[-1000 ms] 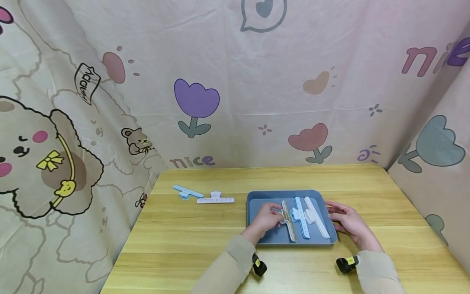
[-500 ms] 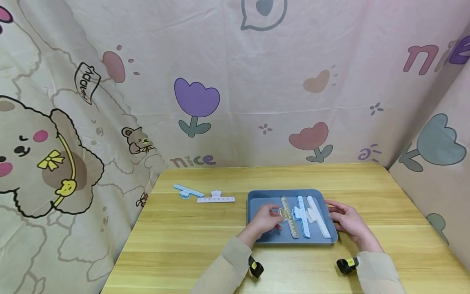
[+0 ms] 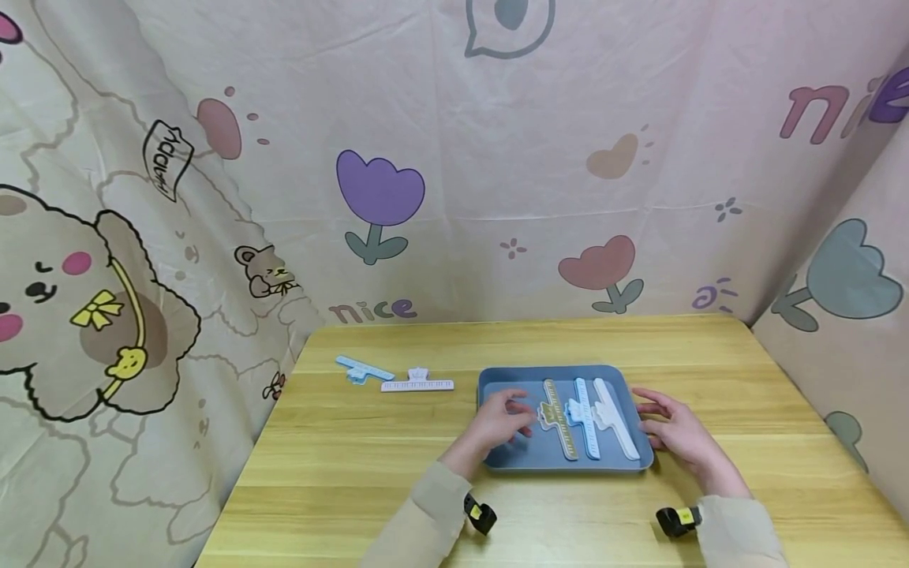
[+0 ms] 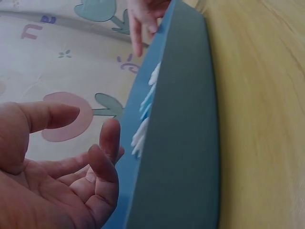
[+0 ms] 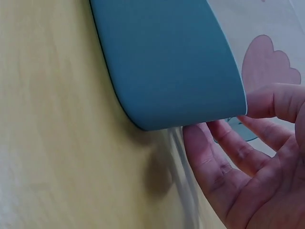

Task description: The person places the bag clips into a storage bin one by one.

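Observation:
Inside a blue-grey tray (image 3: 554, 468) lie three ruler-shaped clips side by side: a gold-patterned clip (image 3: 560, 420), a light blue clip (image 3: 586, 418) and a white clip (image 3: 616, 420). My left hand (image 3: 497, 420) hovers over the tray's left part, just left of the gold-patterned clip. Nothing sits between its loosely bent fingers, as the left wrist view confirms. At the tray's right side is my right hand (image 3: 678, 432); its relaxed fingers (image 5: 205, 157) touch the outer wall by the corner, with the thumb near the rim.
To the left of the tray, on the wooden table (image 3: 341, 465), lie another light blue clip (image 3: 364, 369) and a white clip with piano-key marks (image 3: 417, 386). A patterned curtain (image 3: 461, 268) hangs behind the table and along both sides.
My left hand has let go of the gold-patterned clip and drawn back to the left. That clip now lies flat in the tray. My right hand stays at the tray's right edge.

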Demonstrator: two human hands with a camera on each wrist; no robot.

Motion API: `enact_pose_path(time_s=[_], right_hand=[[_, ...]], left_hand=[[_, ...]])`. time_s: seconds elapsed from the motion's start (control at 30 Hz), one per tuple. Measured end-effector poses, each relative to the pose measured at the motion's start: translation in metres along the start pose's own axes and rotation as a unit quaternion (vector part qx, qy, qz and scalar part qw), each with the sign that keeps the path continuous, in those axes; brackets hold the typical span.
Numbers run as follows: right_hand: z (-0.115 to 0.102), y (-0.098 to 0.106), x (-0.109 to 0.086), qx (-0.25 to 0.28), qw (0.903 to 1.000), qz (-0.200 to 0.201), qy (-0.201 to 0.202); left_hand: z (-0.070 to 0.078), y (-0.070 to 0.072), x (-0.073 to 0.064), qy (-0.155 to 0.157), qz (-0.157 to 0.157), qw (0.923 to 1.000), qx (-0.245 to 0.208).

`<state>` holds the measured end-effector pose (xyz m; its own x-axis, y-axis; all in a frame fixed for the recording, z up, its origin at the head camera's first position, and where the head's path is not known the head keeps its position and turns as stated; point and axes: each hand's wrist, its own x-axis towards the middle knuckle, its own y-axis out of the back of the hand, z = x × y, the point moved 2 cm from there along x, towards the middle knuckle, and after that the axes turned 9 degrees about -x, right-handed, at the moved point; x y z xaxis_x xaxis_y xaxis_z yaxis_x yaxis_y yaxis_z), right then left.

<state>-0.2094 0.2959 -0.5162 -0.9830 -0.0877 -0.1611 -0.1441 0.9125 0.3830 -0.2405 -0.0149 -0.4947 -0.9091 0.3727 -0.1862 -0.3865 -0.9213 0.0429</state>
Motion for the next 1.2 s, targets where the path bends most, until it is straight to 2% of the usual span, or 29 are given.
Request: enact_pose_path(time_s=[0.2, 0.43, 0.5, 0.67, 0.73, 0.97, 1.2], right_hand=[[0.001, -0.001, -0.003, 0.016, 0.9998, -0.004, -0.009], [0.004, -0.002, -0.002, 0.034, 0.9990, -0.003, -0.027], [0.004, -0.001, -0.002, 0.046, 0.9984, -0.004, -0.032], [0.007, 0.000, -0.001, 0.072, 0.9965, -0.011, -0.041], [0.009, 0.000, -0.001, 0.075, 0.9960, -0.012, -0.046], [0.009, 0.000, 0.000, 0.079, 0.9954, -0.015, -0.053], [0.009, 0.001, 0.000, 0.073, 0.9959, -0.010, -0.052]], left_hand=[[0.008, 0.017, -0.010, -0.019, 0.020, 0.9993, -0.027], [0.012, 0.050, -0.021, -0.038, 0.045, 0.9975, -0.040], [0.017, 0.058, -0.027, -0.046, 0.051, 0.9968, -0.043], [0.016, 0.079, -0.034, -0.055, 0.067, 0.9949, -0.052], [0.007, 0.089, -0.032, -0.053, 0.075, 0.9943, -0.054], [-0.001, 0.115, -0.037, -0.056, 0.125, 0.9900, -0.034], [-0.002, 0.141, -0.035, -0.059, 0.187, 0.9807, -0.005]])
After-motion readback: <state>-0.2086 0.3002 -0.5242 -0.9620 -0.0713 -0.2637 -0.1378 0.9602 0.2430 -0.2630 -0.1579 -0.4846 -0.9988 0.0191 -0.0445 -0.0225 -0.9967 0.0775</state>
